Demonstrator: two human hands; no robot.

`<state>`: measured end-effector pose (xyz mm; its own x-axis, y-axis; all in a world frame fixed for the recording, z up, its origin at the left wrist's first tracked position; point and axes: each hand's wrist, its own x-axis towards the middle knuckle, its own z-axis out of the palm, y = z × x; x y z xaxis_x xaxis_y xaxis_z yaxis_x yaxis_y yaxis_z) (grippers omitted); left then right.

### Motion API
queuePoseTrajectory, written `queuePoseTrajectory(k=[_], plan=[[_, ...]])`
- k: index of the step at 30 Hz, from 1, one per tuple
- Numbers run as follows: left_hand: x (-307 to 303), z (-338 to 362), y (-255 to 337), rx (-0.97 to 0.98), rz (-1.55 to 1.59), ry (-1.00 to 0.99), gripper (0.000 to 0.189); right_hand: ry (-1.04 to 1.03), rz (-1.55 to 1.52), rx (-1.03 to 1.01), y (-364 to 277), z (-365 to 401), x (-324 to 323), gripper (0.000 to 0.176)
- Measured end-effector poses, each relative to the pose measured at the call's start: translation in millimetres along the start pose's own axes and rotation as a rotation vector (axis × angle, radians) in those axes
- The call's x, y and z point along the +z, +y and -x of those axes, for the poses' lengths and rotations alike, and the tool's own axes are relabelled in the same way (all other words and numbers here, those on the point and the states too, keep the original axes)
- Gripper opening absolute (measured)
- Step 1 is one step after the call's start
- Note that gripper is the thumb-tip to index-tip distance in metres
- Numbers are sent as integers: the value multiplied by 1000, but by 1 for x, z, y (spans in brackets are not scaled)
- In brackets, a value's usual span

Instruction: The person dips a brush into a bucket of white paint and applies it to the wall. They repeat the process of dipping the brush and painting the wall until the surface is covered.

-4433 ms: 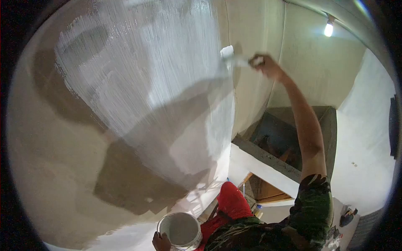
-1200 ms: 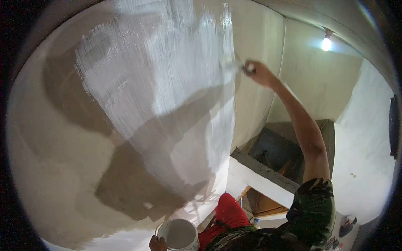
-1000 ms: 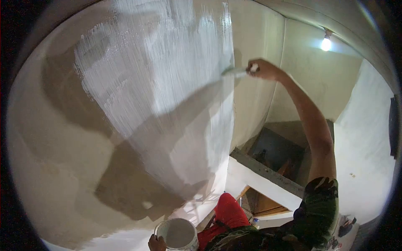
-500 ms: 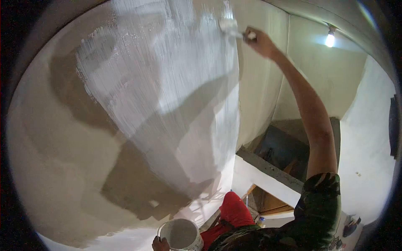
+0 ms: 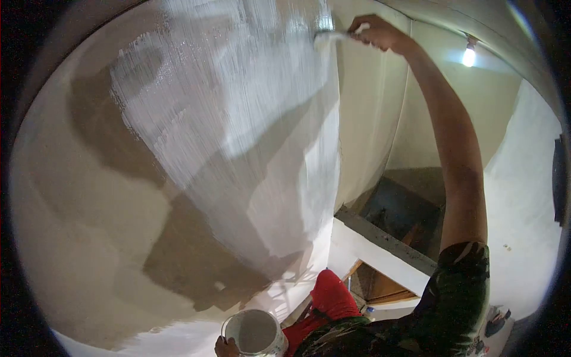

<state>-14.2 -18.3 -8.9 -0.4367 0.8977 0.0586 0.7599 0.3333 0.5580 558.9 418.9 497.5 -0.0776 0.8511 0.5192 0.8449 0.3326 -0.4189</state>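
Observation:
My right hand (image 5: 376, 34) is raised at the top, closed round the handle of a paintbrush (image 5: 331, 35). The bristle end lies against the wall near the right edge of a streaky white painted patch (image 5: 262, 89). Low in the view, my left hand (image 5: 226, 347) grips the rim of a white bucket (image 5: 256, 333). The inside of the bucket looks pale; how much it holds cannot be made out.
Unpainted beige wall (image 5: 89, 226) lies left of the white patch. A lit bulb (image 5: 469, 56) hangs at the upper right. Below my raised arm are a grey ledge (image 5: 386, 240) and a dark recess (image 5: 401, 205). My red-clothed knee (image 5: 333, 294) is beside the bucket.
My right hand has shifted slightly right and up, and the brush handle now lies more level. The bucket and my left hand have moved slightly left in view.

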Motion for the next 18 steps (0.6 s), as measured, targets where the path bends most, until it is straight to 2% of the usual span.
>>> queuePoseTrajectory(k=[2, 3, 7, 9, 10, 11, 12, 13, 15, 16, 18], plan=[[1, -2, 1, -36, -7, 4, 29, 197, -120, 11, -16, -2, -19, 12], [2, -3, -4, -41, -24, -3, 28, 229, -79, 84, -41, 17, -31, 30], [11, 1, -19, -29, 9, 28, 29, 350, -140, 73, -29, 3, -27, 28], [13, 1, -18, -5, 6, 51, 30, 275, -113, -294, 23, -22, 17, 8], [13, -1, -17, 21, 0, 77, 30, 394, 27, -529, 51, -31, 47, 9], [13, -2, -17, 20, 4, 77, 30, 253, 85, -256, 34, 6, 58, 16], [13, -2, -18, -3, -2, 89, 30, 204, 169, -219, 33, 28, 72, 15], [15, -2, -18, -28, -5, 104, 29, 12, 198, -116, 31, 50, 79, 14], [19, -6, -24, -69, 29, 63, 29, -253, 359, -79, 45, 73, 95, 17], [17, -4, -29, -107, 45, 14, 30, -257, 356, -77, 50, 75, 93, 17], [13, 0, -22, -84, 91, 45, 30, -360, 349, -140, 51, 73, 88, 21]])
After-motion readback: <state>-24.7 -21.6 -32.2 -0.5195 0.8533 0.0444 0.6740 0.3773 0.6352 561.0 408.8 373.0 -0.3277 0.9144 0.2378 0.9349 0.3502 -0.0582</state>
